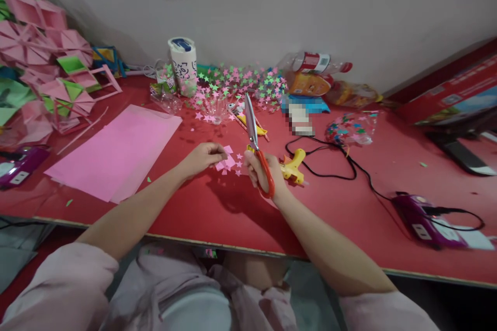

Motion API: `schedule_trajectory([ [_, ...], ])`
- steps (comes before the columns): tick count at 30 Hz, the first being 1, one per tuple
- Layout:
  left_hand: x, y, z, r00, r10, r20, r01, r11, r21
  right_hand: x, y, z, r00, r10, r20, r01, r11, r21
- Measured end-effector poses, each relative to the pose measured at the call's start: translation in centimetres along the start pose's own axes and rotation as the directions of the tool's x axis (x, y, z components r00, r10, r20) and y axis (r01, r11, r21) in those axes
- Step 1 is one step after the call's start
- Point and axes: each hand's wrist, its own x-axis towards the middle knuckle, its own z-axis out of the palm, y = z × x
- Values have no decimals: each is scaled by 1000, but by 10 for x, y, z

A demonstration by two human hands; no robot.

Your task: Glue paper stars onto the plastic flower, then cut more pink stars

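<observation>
Upright in my right hand (pixel 264 170) is a pair of scissors (pixel 251 121), blades pointing up and orange handles (pixel 267 181) against the palm. My left hand (pixel 204 159) is pinched at the edge of small pink paper pieces (pixel 225 161) low over the red table. Several cut pink paper stars (pixel 238 164) lie between my two hands. Just right of my right hand rests a yellow glue gun (pixel 294 166). Pink paper sheets (pixel 120 152) are spread out to the left of my left hand.
Star-tipped decorations (pixel 236 85) stand at the back beside a white tumbler (pixel 183 64). Pink and green folded-paper shapes (pixel 46 57) pile up at left. Plastic bottles (pixel 314 62), a bag of coloured stars (pixel 353 129) and a purple power strip (pixel 425 220) sit rightward, with black cord (pixel 353 165) between.
</observation>
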Motion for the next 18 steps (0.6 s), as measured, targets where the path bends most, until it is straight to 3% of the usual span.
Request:
schedule_trajectory([
  [4, 4, 3, 5, 995, -40, 92, 30, 994, 110, 2, 0, -1, 1000, -8, -17, 9, 1000, 11],
  [10, 6, 1, -1, 998, -39, 57, 25, 976, 218, 3, -1, 1, 999, -19, -40, 22, 998, 66],
  [18, 9, 1, 8, 986, -35, 164, -22, 942, 334, 4, 2, 2, 999, -33, -19, 33, 999, 28],
])
